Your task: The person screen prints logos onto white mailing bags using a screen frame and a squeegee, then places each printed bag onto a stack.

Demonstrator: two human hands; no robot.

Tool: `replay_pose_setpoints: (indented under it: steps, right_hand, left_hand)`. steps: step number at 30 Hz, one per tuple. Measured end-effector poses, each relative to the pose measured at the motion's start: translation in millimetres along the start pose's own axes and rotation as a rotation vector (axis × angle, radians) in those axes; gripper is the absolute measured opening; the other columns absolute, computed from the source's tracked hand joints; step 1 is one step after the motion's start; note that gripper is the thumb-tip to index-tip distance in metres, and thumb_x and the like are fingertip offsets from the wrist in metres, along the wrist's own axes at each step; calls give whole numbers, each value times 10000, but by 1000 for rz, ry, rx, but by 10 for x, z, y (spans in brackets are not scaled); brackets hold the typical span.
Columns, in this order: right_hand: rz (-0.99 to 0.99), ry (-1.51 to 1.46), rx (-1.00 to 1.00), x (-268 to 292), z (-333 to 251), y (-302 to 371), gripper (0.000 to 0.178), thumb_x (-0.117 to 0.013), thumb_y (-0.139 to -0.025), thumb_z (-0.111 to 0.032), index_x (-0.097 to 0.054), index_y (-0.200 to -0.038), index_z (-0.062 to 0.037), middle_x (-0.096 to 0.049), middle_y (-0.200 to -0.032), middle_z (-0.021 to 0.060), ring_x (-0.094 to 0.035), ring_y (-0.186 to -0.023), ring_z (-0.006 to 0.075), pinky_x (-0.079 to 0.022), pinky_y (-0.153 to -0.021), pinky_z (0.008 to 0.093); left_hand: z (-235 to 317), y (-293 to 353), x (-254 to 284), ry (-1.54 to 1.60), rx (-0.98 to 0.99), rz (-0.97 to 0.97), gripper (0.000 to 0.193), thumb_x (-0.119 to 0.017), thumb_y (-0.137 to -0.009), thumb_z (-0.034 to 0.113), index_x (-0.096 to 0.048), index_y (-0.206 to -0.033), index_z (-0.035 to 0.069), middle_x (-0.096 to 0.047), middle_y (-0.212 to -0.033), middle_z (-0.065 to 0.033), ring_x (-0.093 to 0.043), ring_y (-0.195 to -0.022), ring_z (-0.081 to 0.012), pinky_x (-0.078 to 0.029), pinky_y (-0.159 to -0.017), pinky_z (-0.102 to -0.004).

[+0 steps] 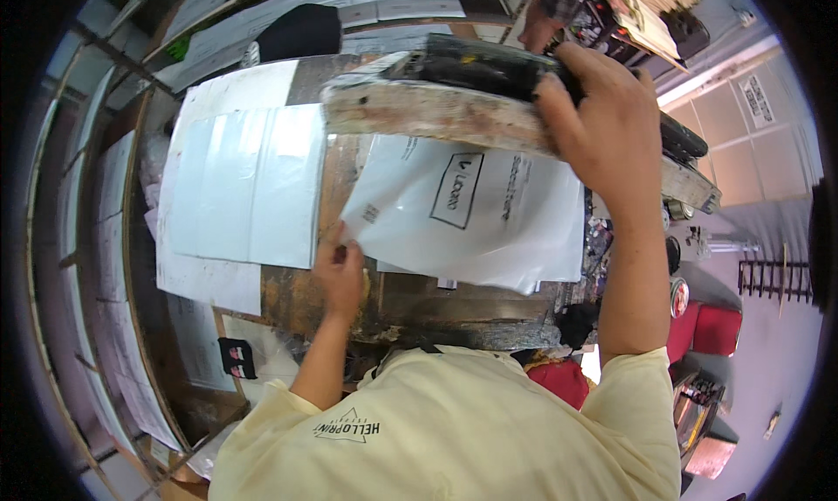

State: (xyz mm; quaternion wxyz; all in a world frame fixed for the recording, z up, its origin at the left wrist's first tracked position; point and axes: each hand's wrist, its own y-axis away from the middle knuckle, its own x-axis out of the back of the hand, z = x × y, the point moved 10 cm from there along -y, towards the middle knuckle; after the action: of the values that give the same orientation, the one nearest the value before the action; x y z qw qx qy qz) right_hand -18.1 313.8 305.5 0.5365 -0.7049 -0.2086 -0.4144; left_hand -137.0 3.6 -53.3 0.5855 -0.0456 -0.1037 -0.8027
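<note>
A wooden screen-printing frame, stained with ink, is tilted up over the far side of the worktable, with dark material along its top. My right hand is closed on its near edge. Under it lies a glossy white plastic sheet with black print and a boxed design, its left part lifted. My left hand is at that sheet's lower left edge, fingers bent in a pinch on it. Left of the sheet lies a pale blue-white stack of plastic sheets on a larger white board.
Another person's hand and dark sleeve show beyond the frame. A black rounded thing stands at the table's far edge. Racks of white sheets line the left side. Cans and red chairs are to the right.
</note>
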Motion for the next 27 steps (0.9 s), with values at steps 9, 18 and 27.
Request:
replay_pose_setpoints:
  steps: [9,18,27]
  right_hand:
    - [-64,24,-14,-36,-58,-19,325,-628,-881,-286,-680,-1041,-8,-684,-953,178,-628,-936,374,-417,-888,459]
    - [-88,13,-21,-44,-129,-87,264,-597,-841,-218,-596,-961,17,-587,-885,204,-555,-881,401,-404,-847,455]
    - [-36,-37,-24,-10,-80,-35,393,-616,-853,-302,-649,-1100,2,-658,-944,207,-601,-917,408,-425,-877,468]
  left_hand:
    - [-348,-1901,1955,-361,-85,-25,685,-653,-745,-9,-572,-1424,25,-682,-1200,-79,-528,-632,-86,-485,-611,-248]
    - [117,-3593,2707,-875,-315,50,668,-580,-771,-61,-590,-1422,91,-658,-1306,-214,-683,-900,-251,-567,-792,-368]
    - [1325,-3174,1701,-1319,-693,416,479,-673,-923,123,-607,-1389,32,-642,-1315,-277,-600,-1295,-314,-491,-1060,-428]
